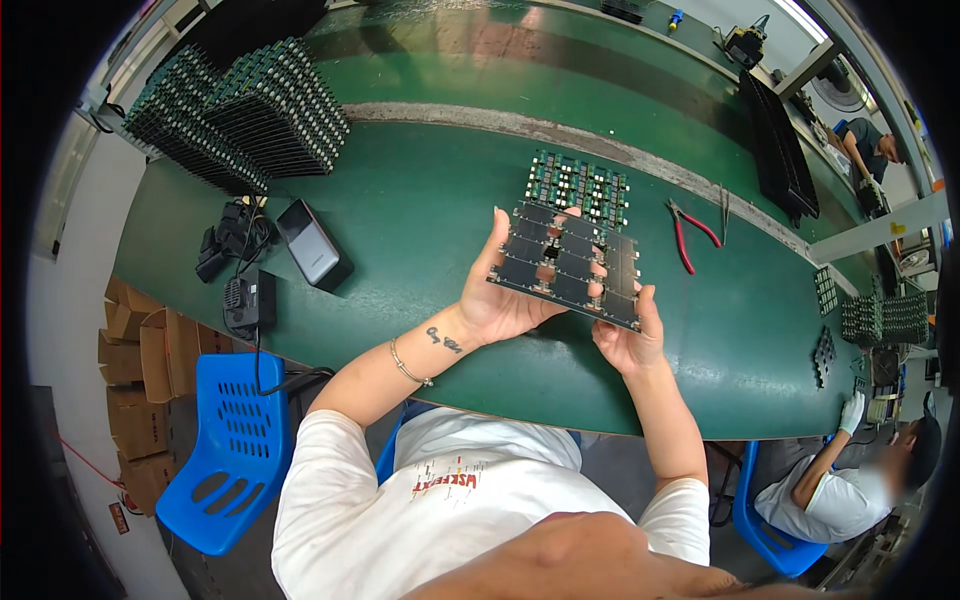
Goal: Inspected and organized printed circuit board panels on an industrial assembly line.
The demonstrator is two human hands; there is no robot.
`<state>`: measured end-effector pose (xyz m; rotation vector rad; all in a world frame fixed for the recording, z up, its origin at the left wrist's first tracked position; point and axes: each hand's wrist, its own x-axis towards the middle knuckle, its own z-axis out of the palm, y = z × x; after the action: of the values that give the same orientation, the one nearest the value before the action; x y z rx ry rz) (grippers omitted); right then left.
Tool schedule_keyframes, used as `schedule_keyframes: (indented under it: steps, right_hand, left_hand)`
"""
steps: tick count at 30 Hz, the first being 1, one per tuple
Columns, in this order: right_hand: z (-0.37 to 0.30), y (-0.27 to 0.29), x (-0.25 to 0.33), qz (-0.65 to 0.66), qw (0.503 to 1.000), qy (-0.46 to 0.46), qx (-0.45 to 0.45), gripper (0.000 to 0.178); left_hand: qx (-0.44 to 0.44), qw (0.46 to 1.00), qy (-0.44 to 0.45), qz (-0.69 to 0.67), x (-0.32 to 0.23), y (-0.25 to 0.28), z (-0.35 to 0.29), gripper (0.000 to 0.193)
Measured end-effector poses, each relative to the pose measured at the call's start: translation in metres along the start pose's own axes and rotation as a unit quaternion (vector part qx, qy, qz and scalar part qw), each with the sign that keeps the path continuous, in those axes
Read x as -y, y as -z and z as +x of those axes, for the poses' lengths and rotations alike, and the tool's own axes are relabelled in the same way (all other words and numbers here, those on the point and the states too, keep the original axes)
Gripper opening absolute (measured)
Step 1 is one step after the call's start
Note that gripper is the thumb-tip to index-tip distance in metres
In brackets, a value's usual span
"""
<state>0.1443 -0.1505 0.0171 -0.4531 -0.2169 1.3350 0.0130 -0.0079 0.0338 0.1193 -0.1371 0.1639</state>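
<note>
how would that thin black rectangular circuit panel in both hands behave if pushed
The thin black rectangular circuit panel is probably stiff, as it looks flat between the bare left hand and bare right hand. It seems light, being thin and pierced by gaps, which might also make it fragile.

Toward ten o'clock on the green table (425,205), a dark power bank (316,252) lies beside corded black power adapters (248,302). A blue plastic chair (224,458) stands at eight, cardboard boxes (135,395) close to nine. Red-handled pliers (683,245) lie between two and three beside tweezers (725,215); a co-worker (825,500) wearing a white glove (852,412) sits at four.
</note>
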Motion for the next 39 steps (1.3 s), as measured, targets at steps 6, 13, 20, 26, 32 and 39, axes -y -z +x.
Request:
schedule_keyframes:
  steps: [6, 13, 20, 26, 32, 39]
  right_hand:
    - [0.001, 0.002, 0.0, -0.131, 0.991, 0.026, 0.021, 0.068]
    - [0.002, -0.004, -0.001, -0.191, 0.981, 0.042, 0.019, 0.067]
    - [0.004, -0.017, 0.002, -0.162, 0.984, 0.049, -0.062, 0.062]
    - [0.008, -0.03, 0.003, -0.294, 0.95, 0.1, -0.037, 0.059]
    - [0.012, -0.023, 0.006, -0.316, 0.94, 0.128, -0.035, 0.048]
    - [0.015, -0.019, 0.009, -0.298, 0.942, 0.147, -0.045, 0.039]
  left_hand:
    - [0.029, 0.999, 0.012, -0.012, -0.002, 0.006, 0.0, 0.076]
    - [0.025, 1.0, 0.007, -0.006, -0.002, 0.006, 0.0, 0.073]
    - [-0.007, 0.995, -0.015, 0.095, -0.007, -0.02, -0.005, 0.072]
    - [-0.005, 0.722, -0.274, 0.635, -0.123, -0.1, -0.028, 0.064]
    - [-0.353, 0.014, -0.365, 0.861, -0.272, -0.162, -0.052, 0.076]
    - [-0.517, -0.148, -0.131, 0.833, -0.338, -0.137, -0.052, 0.08]
